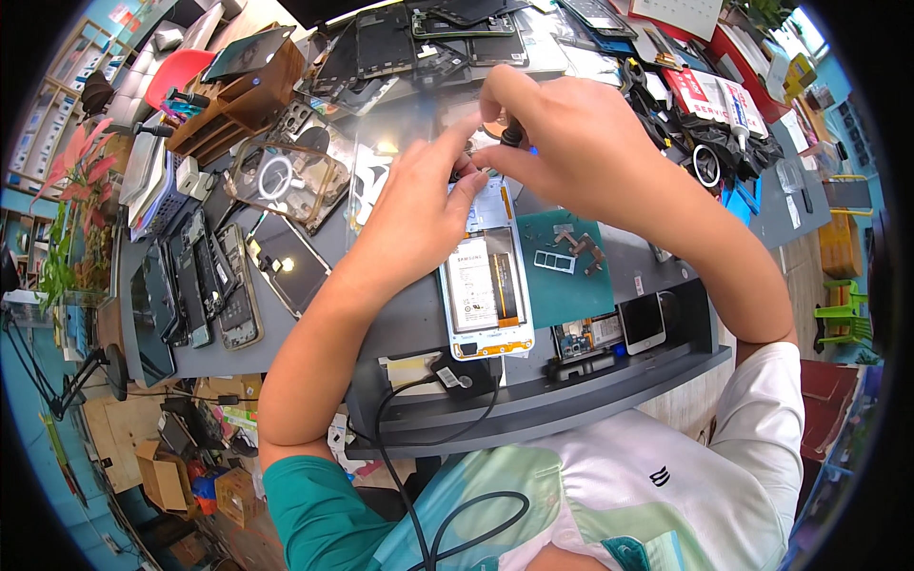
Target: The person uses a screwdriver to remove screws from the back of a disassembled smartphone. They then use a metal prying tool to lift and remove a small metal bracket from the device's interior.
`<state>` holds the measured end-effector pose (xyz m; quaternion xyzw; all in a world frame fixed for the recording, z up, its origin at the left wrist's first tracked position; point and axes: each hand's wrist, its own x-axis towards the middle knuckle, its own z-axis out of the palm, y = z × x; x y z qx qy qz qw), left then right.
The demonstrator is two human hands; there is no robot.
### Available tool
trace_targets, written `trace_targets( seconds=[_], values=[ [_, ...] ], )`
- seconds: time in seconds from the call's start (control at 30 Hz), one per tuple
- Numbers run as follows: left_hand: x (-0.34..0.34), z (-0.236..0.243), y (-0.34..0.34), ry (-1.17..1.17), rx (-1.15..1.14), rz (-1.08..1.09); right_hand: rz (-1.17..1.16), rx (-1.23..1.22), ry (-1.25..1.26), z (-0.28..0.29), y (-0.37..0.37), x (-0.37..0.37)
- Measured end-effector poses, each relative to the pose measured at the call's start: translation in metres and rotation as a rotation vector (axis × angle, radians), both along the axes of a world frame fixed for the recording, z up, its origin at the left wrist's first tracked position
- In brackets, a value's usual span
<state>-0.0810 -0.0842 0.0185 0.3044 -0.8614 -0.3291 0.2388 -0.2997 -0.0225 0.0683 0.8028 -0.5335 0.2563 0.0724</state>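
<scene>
An opened phone (481, 338) with a light-blue frame lies with its inner side up, its top end partly hidden by my hands. Its white battery (470, 285) and a dark flex cable beside it show. My left hand (414, 205) is closed about the upper left edge of the phone, thumb on its inside. In my right hand (571, 128), a screwdriver (513, 133) with a dark handle is pinched over the phone's top end; its tip is hidden. Small metal pieces (579, 246) and a white-framed part (554, 262) lie on a green mat (562, 300) to the right.
Below the desktop, an open drawer (533, 409) holds a white phone (643, 322) and a circuit board. Several dismantled phones (238, 295) lie at left, near a wooden organizer (249, 95). Phone parts crowd the back. A black cable (381, 428) hangs across the drawer.
</scene>
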Motion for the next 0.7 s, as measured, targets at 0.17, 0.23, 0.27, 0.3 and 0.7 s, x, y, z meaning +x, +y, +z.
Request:
trace_targets(
  seconds=[0.17,0.23,0.27,0.3,0.7],
  values=[
    [0.001,-0.003,0.000,0.012,-0.045,0.012,-0.084,0.126,0.013,0.007,0.004,0.004],
    [0.000,-0.001,0.000,-0.009,-0.008,0.028,-0.040,0.085,-0.072,0.007,0.011,0.004],
    [0.001,-0.002,-0.001,0.002,-0.050,0.020,-0.023,0.048,-0.127,0.007,0.014,0.003],
    [0.003,-0.004,-0.002,0.013,-0.092,0.012,-0.005,0.012,-0.181,0.007,0.018,0.002],
    [-0.013,0.009,0.024,0.032,-0.218,-0.351,-0.193,-0.051,-0.475,0.004,0.112,-0.048]
  ],
)
